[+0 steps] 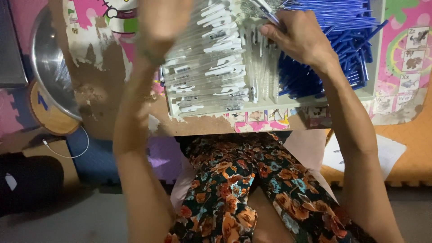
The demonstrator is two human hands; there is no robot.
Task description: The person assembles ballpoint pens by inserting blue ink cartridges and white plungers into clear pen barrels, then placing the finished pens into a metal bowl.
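Note:
A pale tray (270,106) on a low worn table (108,81) holds a stack of clear plastic sleeves with white tabs (207,63) on its left and a heap of blue pens (333,40) on its right. My right hand (297,36) is over the middle of the tray, fingers pinched on a blue pen (265,12) near the top edge. My left hand (162,22) is raised and blurred above the left side of the sleeves; what it holds is unclear.
A steel bowl (49,63) leans at the table's left, over a round wooden piece (49,117). A white cable (72,150) hangs there. White paper (382,153) lies on the orange mat at right. My flowered lap (252,189) is below the table.

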